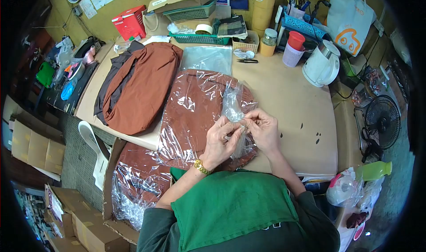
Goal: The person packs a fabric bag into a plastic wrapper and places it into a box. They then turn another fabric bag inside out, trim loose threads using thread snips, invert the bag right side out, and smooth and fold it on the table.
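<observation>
A brown garment in a clear plastic bag (193, 110) lies on the table in front of me. Over its right part, my left hand (224, 136) and my right hand (262, 128) meet with fingertips pinched together on the gathered clear plastic (232, 103) of the bag. A gold watch (202, 166) is on my left wrist. To the left lie folded brown garments (144, 85) with a dark one (113, 81) beneath. A stack of clear plastic bags (206, 59) sits behind the bagged garment.
An open cardboard box (108, 185) holding bagged brown garments (140, 176) stands below the table's left edge. Small black snips (247, 61), a jar (268, 42), a lidded cup (293, 50) and a white kettle (322, 65) are at the back. A black fan (381, 121) stands right.
</observation>
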`<state>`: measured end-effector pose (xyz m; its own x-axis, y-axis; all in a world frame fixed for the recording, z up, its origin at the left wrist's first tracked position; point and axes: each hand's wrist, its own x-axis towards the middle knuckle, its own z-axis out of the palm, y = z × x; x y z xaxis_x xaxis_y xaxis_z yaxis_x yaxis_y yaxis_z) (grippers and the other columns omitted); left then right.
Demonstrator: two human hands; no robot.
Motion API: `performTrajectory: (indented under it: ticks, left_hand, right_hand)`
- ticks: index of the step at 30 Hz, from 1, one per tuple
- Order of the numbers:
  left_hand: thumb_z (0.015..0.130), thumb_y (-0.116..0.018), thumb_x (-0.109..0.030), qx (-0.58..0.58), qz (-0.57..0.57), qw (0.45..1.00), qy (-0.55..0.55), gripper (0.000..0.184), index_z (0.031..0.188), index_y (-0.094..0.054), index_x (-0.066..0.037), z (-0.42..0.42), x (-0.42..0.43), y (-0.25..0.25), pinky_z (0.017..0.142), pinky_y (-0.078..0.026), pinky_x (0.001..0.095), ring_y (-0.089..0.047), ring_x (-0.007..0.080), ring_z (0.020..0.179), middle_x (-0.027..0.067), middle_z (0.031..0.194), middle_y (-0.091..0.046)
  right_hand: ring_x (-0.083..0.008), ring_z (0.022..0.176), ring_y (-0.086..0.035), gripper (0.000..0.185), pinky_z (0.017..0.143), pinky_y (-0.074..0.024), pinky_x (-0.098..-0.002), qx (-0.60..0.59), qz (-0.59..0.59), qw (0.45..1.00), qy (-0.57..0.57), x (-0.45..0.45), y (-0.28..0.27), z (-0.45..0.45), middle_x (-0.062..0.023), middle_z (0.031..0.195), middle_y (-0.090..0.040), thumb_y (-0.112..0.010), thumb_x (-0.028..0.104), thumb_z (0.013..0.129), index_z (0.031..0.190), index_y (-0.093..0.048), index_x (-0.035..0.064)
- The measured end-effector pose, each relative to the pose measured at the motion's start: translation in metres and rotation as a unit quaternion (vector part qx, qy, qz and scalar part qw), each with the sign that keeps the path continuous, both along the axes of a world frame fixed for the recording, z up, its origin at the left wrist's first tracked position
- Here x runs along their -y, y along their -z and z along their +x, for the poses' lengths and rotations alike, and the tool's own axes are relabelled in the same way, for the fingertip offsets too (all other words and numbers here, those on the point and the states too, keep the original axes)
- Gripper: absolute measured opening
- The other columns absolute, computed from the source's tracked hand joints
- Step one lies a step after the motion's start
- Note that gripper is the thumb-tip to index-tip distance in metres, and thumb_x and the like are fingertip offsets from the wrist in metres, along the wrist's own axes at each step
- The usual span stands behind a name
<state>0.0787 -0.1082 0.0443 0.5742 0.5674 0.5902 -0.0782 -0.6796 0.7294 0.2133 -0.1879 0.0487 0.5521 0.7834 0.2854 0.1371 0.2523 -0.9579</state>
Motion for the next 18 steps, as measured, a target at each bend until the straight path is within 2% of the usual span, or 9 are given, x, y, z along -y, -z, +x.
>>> performTrajectory:
  ticks: [2, 4, 6, 8, 10, 13, 15, 17, 18]
  left_hand:
    - [0.079, -0.070, -0.001, 0.004, -0.024, 1.000, 0.010, 0.017, 0.096, -0.070, 0.002, -0.003, -0.003, 0.000, 0.055, -0.046, 0.0313, -0.057, 0.0188, 0.064, 0.0095, 0.073, -0.056]
    - [0.079, -0.069, 0.000, 0.008, -0.047, 0.999, 0.020, 0.018, 0.097, -0.069, 0.003, -0.004, -0.003, -0.002, 0.055, -0.046, 0.0310, -0.058, 0.0180, 0.065, 0.0095, 0.073, -0.056]
    - [0.078, -0.068, -0.001, 0.051, -0.070, 0.995, 0.057, 0.020, 0.097, -0.067, 0.005, -0.004, 0.000, -0.007, 0.056, -0.048, 0.0305, -0.059, 0.0176, 0.066, 0.0097, 0.074, -0.057]
    - [0.077, -0.069, -0.001, 0.027, -0.062, 0.997, 0.030, 0.019, 0.095, -0.066, 0.004, -0.001, 0.003, -0.008, 0.057, -0.050, 0.0302, -0.059, 0.0183, 0.065, 0.0096, 0.074, -0.057]
    - [0.076, -0.070, -0.001, 0.004, -0.050, 0.999, 0.003, 0.018, 0.093, -0.065, 0.003, 0.001, 0.000, -0.006, 0.058, -0.051, 0.0300, -0.060, 0.0189, 0.064, 0.0095, 0.073, -0.057]
    - [0.075, -0.070, 0.001, -0.025, 0.013, 1.000, -0.002, 0.019, 0.093, -0.064, 0.002, 0.001, -0.006, 0.002, 0.062, -0.052, 0.0249, -0.061, 0.0127, 0.068, 0.0071, 0.079, -0.060]
    - [0.072, -0.072, -0.002, -0.028, -0.089, 0.996, -0.004, 0.024, 0.093, -0.062, 0.001, 0.003, -0.005, 0.001, 0.064, -0.053, 0.0323, -0.063, 0.0225, 0.067, 0.0110, 0.076, -0.061]
    - [0.073, -0.072, -0.002, -0.029, -0.065, 0.997, 0.009, 0.025, 0.095, -0.062, 0.001, 0.001, -0.007, 0.001, 0.064, -0.053, 0.0328, -0.064, 0.0233, 0.068, 0.0117, 0.078, -0.062]
    - [0.074, -0.072, -0.003, -0.027, -0.040, 0.999, 0.020, 0.026, 0.097, -0.061, 0.001, 0.001, -0.008, 0.001, 0.064, -0.053, 0.0334, -0.065, 0.0241, 0.069, 0.0123, 0.080, -0.063]
  right_hand:
    - [-0.0186, 0.075, -0.065, 0.008, 0.065, -0.0507, -0.0288, 0.053, -0.027, 0.998, 0.013, 0.003, -0.005, -0.001, -0.0099, 0.083, -0.066, -0.069, -0.007, 0.080, 0.086, -0.066, -0.0032]
    - [-0.0203, 0.074, -0.065, 0.008, 0.063, -0.0508, -0.0286, 0.238, 0.045, 0.970, -0.004, 0.008, -0.021, -0.003, -0.0100, 0.084, -0.065, -0.067, -0.009, 0.080, 0.087, -0.068, -0.0044]
    - [-0.0211, 0.075, -0.065, 0.008, 0.064, -0.0510, -0.0297, 0.238, 0.040, 0.971, -0.002, 0.010, -0.015, 0.002, -0.0102, 0.084, -0.065, -0.068, -0.007, 0.081, 0.088, -0.068, -0.0040]
    - [-0.0219, 0.076, -0.065, 0.008, 0.065, -0.0512, -0.0308, 0.236, 0.033, 0.971, 0.002, 0.014, -0.012, 0.002, -0.0105, 0.085, -0.065, -0.068, -0.005, 0.081, 0.088, -0.067, -0.0036]
    - [-0.0221, 0.075, -0.064, 0.006, 0.064, -0.0499, -0.0319, 0.331, 0.031, 0.942, 0.052, 0.015, -0.016, -0.002, -0.0111, 0.084, -0.064, -0.067, -0.003, 0.082, 0.088, -0.065, -0.0036]
    - [-0.0187, 0.071, -0.060, 0.004, 0.064, -0.0468, -0.0306, 0.284, 0.004, 0.959, 0.026, 0.018, -0.019, 0.002, -0.0100, 0.080, -0.060, -0.064, -0.001, 0.086, 0.085, -0.062, -0.0035]
    - [-0.0174, 0.070, -0.057, 0.006, 0.064, -0.0454, -0.0292, 0.236, -0.052, 0.970, -0.036, 0.020, -0.020, 0.008, -0.0092, 0.079, -0.059, -0.063, 0.001, 0.088, 0.084, -0.061, -0.0037]
    - [-0.0161, 0.068, -0.054, 0.009, 0.064, -0.0440, -0.0279, 0.183, -0.109, 0.972, -0.094, 0.022, -0.019, 0.018, -0.0084, 0.078, -0.057, -0.061, 0.002, 0.089, 0.083, -0.060, -0.0038]
    - [-0.0151, 0.069, -0.053, 0.009, 0.065, -0.0439, -0.0275, 0.094, -0.140, 0.973, -0.159, 0.021, -0.016, 0.025, -0.0078, 0.078, -0.057, -0.060, 0.002, 0.091, 0.085, -0.060, -0.0040]
